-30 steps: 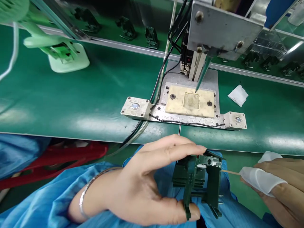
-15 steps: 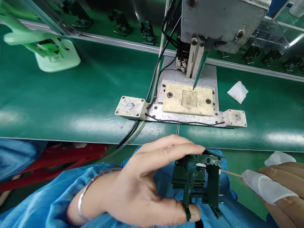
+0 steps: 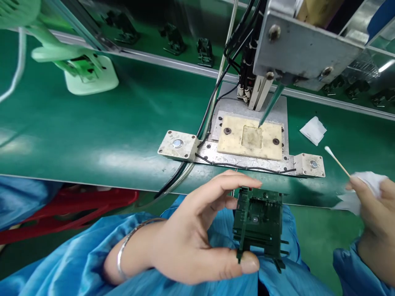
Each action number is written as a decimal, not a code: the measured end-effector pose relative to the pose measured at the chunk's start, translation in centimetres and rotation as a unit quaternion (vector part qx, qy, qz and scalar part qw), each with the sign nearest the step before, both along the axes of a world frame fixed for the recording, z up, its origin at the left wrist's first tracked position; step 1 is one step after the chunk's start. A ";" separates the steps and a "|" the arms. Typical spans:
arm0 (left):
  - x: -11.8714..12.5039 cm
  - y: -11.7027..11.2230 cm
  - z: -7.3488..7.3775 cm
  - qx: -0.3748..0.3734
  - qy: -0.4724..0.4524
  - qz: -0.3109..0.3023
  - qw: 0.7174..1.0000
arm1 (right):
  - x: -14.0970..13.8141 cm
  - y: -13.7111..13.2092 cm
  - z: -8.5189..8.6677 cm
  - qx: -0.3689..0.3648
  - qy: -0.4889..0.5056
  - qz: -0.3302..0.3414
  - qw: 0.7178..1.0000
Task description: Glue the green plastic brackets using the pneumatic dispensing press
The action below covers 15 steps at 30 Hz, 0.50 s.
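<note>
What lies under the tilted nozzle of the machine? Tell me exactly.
Under the nozzle sits a cream fixture block with an empty rectangular recess, bolted on a metal base plate. The plate's rear part is covered by the machine head.

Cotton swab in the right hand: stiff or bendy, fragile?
The cotton swab is probably very light and easily snapped: its stick is thin. It looks straight in the right hand, so likely fairly stiff. Laid flat, it may roll.
</note>
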<state>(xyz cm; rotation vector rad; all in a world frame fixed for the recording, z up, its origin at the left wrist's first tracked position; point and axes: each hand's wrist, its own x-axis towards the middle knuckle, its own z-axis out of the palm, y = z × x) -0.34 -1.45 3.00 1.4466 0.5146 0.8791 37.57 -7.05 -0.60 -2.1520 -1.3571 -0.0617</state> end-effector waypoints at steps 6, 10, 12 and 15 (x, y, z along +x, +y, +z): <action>0.4 0.4 -0.6 -0.198 -0.059 -0.073 0.976 | 1.7 8.6 -4.9 -0.043 0.004 -0.048 0.998; 0.9 0.9 -0.6 -0.220 -0.059 -0.061 0.972 | 1.0 12.3 -5.8 -0.062 -0.022 -0.053 0.996; 1.2 1.1 -0.3 -0.201 -0.030 -0.029 0.979 | 0.5 13.2 -6.1 -0.079 -0.031 -0.031 0.996; 1.3 1.5 0.0 -0.163 0.031 0.028 0.986 | 0.3 12.9 -5.9 -0.065 -0.054 -0.027 0.996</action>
